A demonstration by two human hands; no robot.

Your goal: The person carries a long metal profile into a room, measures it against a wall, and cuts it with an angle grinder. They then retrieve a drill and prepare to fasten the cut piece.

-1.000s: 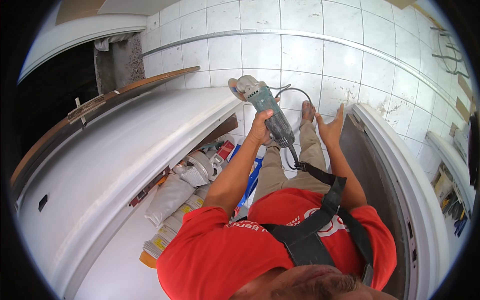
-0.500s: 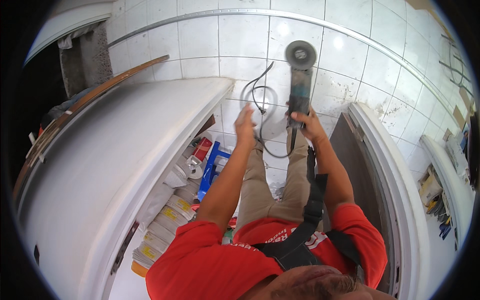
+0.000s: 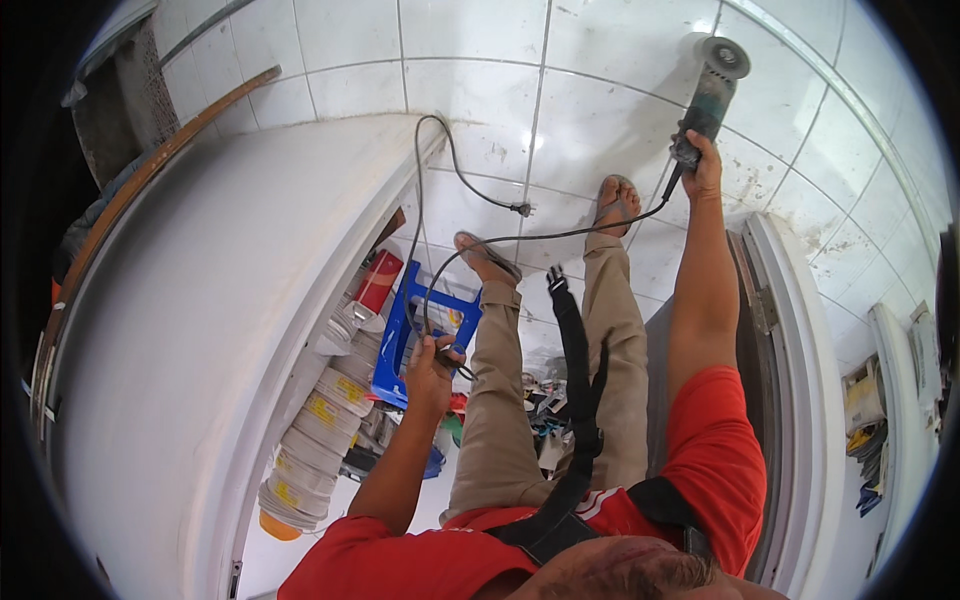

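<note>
An angle grinder (image 3: 708, 112) with a dark body and a round grey disc is held out at the upper right. My right hand (image 3: 703, 165) wraps round its rear end. From there the black power cord (image 3: 560, 236) sags across to the left. My left hand (image 3: 430, 370) is closed on a part of the cord, beside a blue plastic stool (image 3: 395, 350). A loop of cord rises above that hand, and its free end with the plug (image 3: 521, 209) hangs over the tiles near my feet.
A white door (image 3: 230, 290) stands at the left, a white door frame (image 3: 800, 370) at the right. Stacked white rolls (image 3: 310, 450) and a red object (image 3: 378, 280) lie by the stool. A black strap (image 3: 575, 370) hangs before my legs. A metal profile (image 3: 840, 80) crosses the floor.
The grinder has moved to the right and farther out in my right hand. My left hand, open before, has come down to the left and taken hold of the cord, which is now lifted.
</note>
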